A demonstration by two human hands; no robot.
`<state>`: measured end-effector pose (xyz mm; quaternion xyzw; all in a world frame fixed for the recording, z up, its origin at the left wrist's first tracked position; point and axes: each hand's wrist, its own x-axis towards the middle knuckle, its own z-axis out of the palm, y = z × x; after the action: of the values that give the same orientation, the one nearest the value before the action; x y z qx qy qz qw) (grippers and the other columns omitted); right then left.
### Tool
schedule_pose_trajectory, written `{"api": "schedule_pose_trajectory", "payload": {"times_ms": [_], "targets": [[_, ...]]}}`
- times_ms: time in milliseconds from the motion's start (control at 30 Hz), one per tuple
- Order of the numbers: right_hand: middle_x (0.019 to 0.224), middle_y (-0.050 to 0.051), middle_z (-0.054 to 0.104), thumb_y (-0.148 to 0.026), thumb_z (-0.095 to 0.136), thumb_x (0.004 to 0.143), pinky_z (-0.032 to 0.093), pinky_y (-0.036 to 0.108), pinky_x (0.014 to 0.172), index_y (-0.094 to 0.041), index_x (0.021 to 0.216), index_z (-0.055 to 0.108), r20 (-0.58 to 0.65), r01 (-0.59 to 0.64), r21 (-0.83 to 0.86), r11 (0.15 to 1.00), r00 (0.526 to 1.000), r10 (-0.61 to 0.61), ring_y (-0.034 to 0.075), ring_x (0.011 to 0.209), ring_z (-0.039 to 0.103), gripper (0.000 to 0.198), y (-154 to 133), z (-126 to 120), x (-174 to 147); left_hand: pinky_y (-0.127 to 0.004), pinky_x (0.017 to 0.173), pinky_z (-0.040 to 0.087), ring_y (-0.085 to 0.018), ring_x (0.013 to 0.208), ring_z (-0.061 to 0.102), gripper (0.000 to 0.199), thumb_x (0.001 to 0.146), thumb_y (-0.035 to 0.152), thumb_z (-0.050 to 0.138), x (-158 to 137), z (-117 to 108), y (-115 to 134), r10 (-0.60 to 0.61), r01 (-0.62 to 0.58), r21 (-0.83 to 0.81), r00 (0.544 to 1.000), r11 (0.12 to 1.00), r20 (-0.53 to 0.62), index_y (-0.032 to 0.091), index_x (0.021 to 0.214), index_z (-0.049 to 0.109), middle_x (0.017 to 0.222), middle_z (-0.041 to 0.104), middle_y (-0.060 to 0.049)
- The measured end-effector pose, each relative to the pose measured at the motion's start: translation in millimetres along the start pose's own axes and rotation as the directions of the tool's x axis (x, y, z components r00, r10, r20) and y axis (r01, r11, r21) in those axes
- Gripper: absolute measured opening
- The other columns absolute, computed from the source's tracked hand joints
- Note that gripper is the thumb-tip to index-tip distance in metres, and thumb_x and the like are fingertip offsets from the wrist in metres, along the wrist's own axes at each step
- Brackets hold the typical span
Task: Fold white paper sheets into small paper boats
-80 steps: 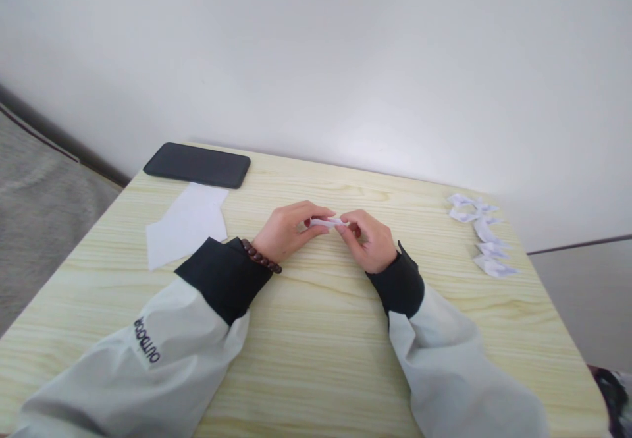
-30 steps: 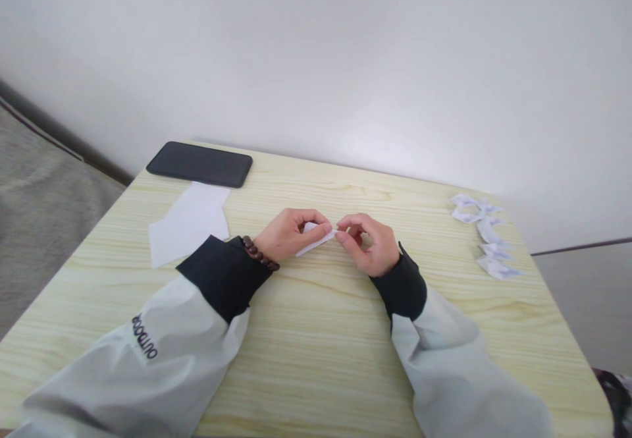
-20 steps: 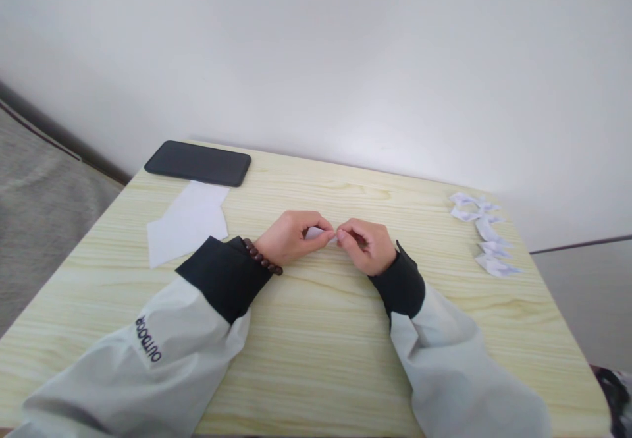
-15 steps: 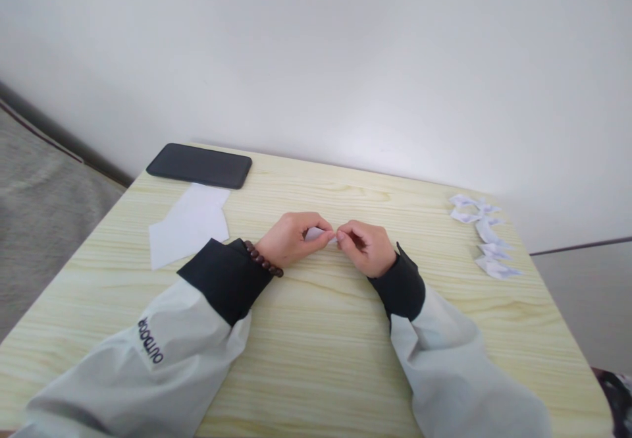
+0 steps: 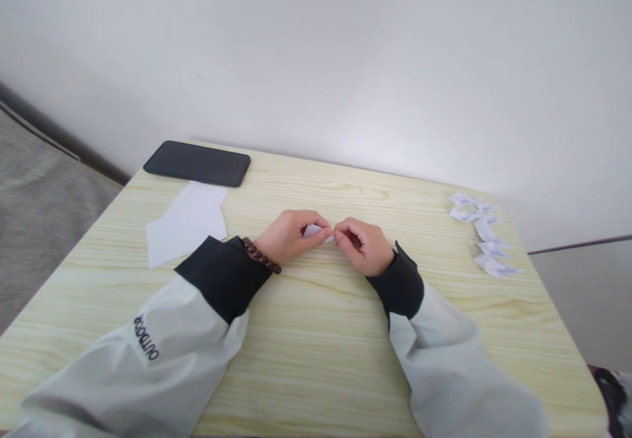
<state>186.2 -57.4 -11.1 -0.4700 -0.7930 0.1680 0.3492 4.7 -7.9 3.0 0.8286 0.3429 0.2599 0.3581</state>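
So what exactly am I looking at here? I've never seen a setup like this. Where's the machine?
There is no machine arm here, just a person's two bare hands. Every picture comes from one camera worn on the person's head, looking forward and down, so you see roughly what they see.

The left hand, with a bracelet at its wrist, holds a small white paper. The right hand pinches at the paper's tip, though the fingers hide much of it.

Both hands are over a pale table. To the left lie a dark phone and, nearer the person, white sheets. Small folded papers sit along the right side.
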Motion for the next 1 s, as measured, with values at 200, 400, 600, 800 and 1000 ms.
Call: {"api": "schedule_pose_trajectory", "payload": {"times_ms": [200,400,600,800,1000], "targets": [[0.059,-0.002,0.053,-0.021,0.044,0.083,0.035,0.020,0.048,-0.018,0.078,0.053,0.003,-0.012,0.007,1.000,1.000,0.012,0.008,0.047,0.042,0.011,0.0,0.6,0.5,-0.020,0.049,0.032,-0.007,0.051,0.043,0.025,0.079,0.036,0.054,0.6,-0.9,1.6,-0.038,0.038,0.001,0.999,0.999,-0.018,0.016,0.076,0.068,0.063,0.061,0.002],[0.058,-0.002,0.052,-0.024,0.042,0.085,0.037,0.022,0.049,-0.019,0.077,0.052,-0.161,-0.116,-0.036,0.993,0.981,0.108,0.010,0.049,0.045,0.013,4.5,-2.2,0.1,-0.022,0.056,0.042,-0.010,0.057,0.054,0.031,0.078,0.038,0.056,1.9,1.3,-6.1,-0.107,0.095,-0.169,0.992,0.981,-0.061,0.016,0.100,0.059,0.067,0.061,0.002],[0.062,-0.001,0.056,-0.027,0.047,0.083,0.040,0.022,0.051,-0.019,0.078,0.053,-0.266,-0.156,-0.062,0.986,0.955,0.134,0.010,0.053,0.049,0.011,8.9,-3.2,0.2,-0.024,0.062,0.048,-0.012,0.063,0.060,0.029,0.077,0.037,0.059,2.8,2.9,-10.3,-0.126,0.103,-0.272,0.990,0.957,-0.070,0.015,0.096,0.058,0.078,0.065,-0.002],[0.071,0.000,0.061,-0.028,0.050,0.083,0.045,0.023,0.056,-0.020,0.091,0.052,-0.272,-0.040,-0.038,0.998,0.962,0.028,0.011,0.057,0.054,0.011,6.3,1.4,1.4,-0.020,0.064,0.047,-0.010,0.064,0.057,0.023,0.080,0.034,0.056,2.6,-1.9,-1.4,-0.053,0.048,-0.067,0.996,0.997,-0.072,0.018,0.092,0.067,0.078,0.067,0.000],[0.065,-0.001,0.059,-0.030,0.049,0.085,0.047,0.023,0.057,-0.021,0.088,0.049,-0.281,-0.088,0.001,0.996,0.956,0.085,0.011,0.055,0.056,0.009,8.7,2.2,-0.3,-0.020,0.062,0.051,-0.013,0.074,0.061,0.029,0.082,0.038,0.053,2.8,1.1,-5.4,-0.078,0.057,-0.161,0.988,0.985,-0.131,0.018,0.099,0.065,0.094,0.068,-0.004]]}}
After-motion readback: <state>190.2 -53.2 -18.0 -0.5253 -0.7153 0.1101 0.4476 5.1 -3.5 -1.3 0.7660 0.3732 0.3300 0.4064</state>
